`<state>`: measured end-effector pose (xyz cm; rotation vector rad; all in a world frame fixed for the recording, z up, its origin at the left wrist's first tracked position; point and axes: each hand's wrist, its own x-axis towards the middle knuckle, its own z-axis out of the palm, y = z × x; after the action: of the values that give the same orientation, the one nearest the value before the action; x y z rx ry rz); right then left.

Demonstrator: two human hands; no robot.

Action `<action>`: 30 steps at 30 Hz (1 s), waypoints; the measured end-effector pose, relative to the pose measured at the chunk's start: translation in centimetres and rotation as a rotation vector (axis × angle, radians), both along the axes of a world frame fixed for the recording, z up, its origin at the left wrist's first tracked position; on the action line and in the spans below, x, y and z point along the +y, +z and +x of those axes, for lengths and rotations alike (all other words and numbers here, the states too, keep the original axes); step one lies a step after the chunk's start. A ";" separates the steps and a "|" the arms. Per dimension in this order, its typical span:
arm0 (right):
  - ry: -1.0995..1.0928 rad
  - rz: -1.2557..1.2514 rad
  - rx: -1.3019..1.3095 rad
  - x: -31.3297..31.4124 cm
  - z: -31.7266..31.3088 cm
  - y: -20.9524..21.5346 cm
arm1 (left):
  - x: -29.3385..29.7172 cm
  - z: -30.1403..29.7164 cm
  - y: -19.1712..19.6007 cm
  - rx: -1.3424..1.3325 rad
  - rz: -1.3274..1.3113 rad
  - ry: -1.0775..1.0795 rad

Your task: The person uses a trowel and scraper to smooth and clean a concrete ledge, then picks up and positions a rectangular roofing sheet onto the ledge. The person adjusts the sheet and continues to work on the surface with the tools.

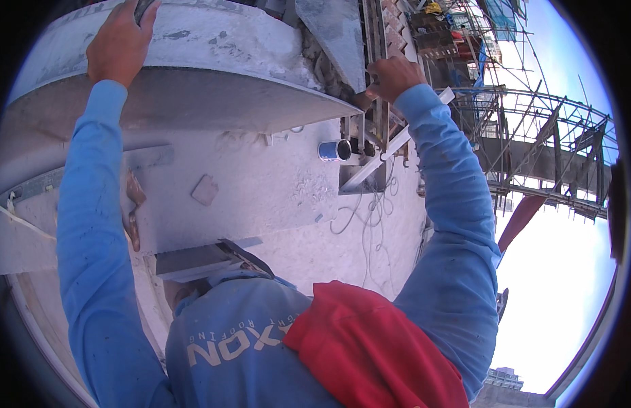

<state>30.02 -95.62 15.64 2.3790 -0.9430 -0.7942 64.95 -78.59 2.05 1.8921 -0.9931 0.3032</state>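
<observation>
My left hand (118, 47) is raised at the top left, over a pale, curved concrete ledge (227, 44). Its fingers are closed round a dark grey object (144, 9), which the upper edge partly cuts off. My right hand (399, 76) is up at the top centre, its fingers curled at upright metal bars (377, 27). Whether it grips a bar or something smaller is hard to see. Beside it, a grey triangular panel (336, 41) tapers to a point. Both arms reach forward in blue sleeves.
Below the ledge stands a blue-and-white pail (326, 151) beside a floor opening (349, 173) crossed by a white bar (397, 144). Loose cables (371, 217) trail over the dusty floor. A flat square piece (205, 190) lies left of them. Scaffolding (553, 136) rises at right.
</observation>
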 end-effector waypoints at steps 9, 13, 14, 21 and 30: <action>0.052 -0.037 -0.006 0.0 1.6 -0.1 | 0.1 0.2 -0.2 -0.015 0.013 0.011; 0.021 -0.077 0.017 0.1 2.4 0.3 | 0.2 0.2 -0.1 -0.007 0.040 0.019; 0.009 -0.095 0.013 0.1 2.6 0.6 | 0.2 0.2 -0.1 -0.016 0.045 0.028; -0.022 -0.027 0.005 0.9 2.4 1.6 | 0.2 0.3 -0.5 -0.038 0.060 0.029; 0.083 0.005 0.017 -0.5 1.3 0.0 | 0.0 0.6 -0.8 -0.041 0.013 -0.011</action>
<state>31.35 -96.11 15.68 2.3955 -0.8302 -0.7845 65.57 -78.56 1.24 1.8986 -1.0346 0.3312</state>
